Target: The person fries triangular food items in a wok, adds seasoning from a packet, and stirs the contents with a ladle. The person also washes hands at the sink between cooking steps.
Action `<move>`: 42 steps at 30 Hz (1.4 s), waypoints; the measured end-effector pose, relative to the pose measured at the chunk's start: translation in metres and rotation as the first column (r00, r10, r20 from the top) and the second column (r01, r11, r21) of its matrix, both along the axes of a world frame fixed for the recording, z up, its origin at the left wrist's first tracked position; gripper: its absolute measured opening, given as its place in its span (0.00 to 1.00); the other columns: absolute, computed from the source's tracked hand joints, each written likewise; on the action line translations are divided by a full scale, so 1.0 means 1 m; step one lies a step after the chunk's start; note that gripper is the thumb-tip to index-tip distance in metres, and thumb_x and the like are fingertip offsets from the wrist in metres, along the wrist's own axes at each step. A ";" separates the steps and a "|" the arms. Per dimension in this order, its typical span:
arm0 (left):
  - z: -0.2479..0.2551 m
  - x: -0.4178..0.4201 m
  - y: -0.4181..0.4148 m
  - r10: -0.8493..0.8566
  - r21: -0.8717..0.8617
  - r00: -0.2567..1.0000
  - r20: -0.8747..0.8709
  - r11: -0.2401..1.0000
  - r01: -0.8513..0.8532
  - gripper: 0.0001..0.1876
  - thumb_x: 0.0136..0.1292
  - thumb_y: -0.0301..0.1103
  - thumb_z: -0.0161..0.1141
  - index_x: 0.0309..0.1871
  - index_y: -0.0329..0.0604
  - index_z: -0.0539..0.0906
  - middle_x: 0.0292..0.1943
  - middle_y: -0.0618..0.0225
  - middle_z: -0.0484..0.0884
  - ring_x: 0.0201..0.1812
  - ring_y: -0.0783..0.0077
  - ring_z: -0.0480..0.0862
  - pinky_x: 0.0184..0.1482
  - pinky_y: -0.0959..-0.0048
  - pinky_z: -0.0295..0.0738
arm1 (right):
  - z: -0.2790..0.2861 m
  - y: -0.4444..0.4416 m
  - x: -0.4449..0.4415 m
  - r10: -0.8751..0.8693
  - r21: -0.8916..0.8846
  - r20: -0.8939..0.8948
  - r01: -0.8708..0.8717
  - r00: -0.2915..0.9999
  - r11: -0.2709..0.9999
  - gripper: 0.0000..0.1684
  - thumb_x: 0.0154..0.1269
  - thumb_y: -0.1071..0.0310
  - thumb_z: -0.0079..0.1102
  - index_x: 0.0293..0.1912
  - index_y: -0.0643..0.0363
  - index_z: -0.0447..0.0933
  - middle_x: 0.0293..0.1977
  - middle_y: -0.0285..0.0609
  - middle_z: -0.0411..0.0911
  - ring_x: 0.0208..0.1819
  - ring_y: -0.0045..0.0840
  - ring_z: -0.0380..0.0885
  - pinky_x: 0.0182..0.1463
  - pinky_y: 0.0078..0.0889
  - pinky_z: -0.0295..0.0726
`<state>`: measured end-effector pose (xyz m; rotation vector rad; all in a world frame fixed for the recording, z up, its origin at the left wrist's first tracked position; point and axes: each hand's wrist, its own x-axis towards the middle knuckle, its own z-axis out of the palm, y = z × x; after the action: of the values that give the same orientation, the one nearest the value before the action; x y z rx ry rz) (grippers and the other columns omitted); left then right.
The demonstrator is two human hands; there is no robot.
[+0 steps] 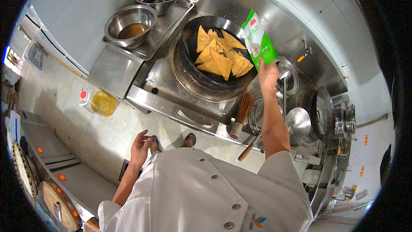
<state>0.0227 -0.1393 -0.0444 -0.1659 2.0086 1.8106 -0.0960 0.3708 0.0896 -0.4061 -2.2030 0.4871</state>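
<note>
My right hand grips the lower end of a green and white plastic packet, which bears writing and a picture of whitish round pieces. The packet stands tilted over the right rim of a black wok. Inside the wok lies a heap of golden-brown flat triangles that look like fried tofu or dough; which, I cannot tell. My left hand hangs in front of my body above the floor, its fingers loosely curled and apart, with nothing in it.
Two steel bowls with dark and brown liquid stand on a tray left of the stove. A bamboo wok brush, a ladle and a perforated skimmer lie to the right. An oil jug is on the floor.
</note>
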 end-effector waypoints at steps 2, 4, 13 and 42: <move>0.005 -0.001 0.004 -0.019 0.004 1.000 -0.001 1.000 0.019 0.24 0.67 0.35 0.56 0.64 0.35 0.68 0.44 0.61 0.78 0.39 0.73 0.78 0.45 0.73 0.75 | -0.027 0.020 -0.005 -0.056 0.079 0.193 0.041 0.980 0.996 0.19 0.59 0.55 0.62 0.36 0.64 0.78 0.31 0.58 0.79 0.34 0.52 0.78 0.39 0.47 0.76; 0.005 -0.004 0.005 -0.023 0.008 1.000 -0.012 1.000 0.023 0.24 0.67 0.35 0.56 0.64 0.35 0.68 0.45 0.61 0.78 0.39 0.73 0.78 0.45 0.74 0.75 | -0.033 0.017 -0.011 -0.073 0.080 0.280 0.052 0.957 0.995 0.21 0.59 0.53 0.62 0.35 0.65 0.78 0.30 0.60 0.78 0.35 0.54 0.78 0.40 0.50 0.77; -0.004 -0.003 -0.001 -0.025 0.010 1.000 0.007 1.000 0.025 0.24 0.68 0.35 0.55 0.64 0.34 0.67 0.44 0.61 0.78 0.40 0.74 0.78 0.46 0.75 0.74 | -0.007 0.005 0.000 -0.056 0.101 0.189 0.037 0.980 0.994 0.16 0.61 0.59 0.61 0.37 0.65 0.78 0.30 0.58 0.78 0.34 0.52 0.78 0.37 0.46 0.75; 0.004 -0.013 0.002 -0.030 0.008 0.999 0.017 1.000 0.030 0.23 0.69 0.36 0.53 0.64 0.37 0.68 0.44 0.61 0.77 0.42 0.73 0.78 0.47 0.74 0.74 | -0.036 0.013 -0.005 -0.082 0.133 0.198 0.056 0.977 0.990 0.16 0.61 0.60 0.61 0.35 0.66 0.76 0.29 0.60 0.78 0.33 0.54 0.77 0.36 0.48 0.76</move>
<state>0.0099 -0.1369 -0.0406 -0.1482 1.9817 1.7919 -0.1005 0.3835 0.0533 -0.4803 -2.3925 0.2758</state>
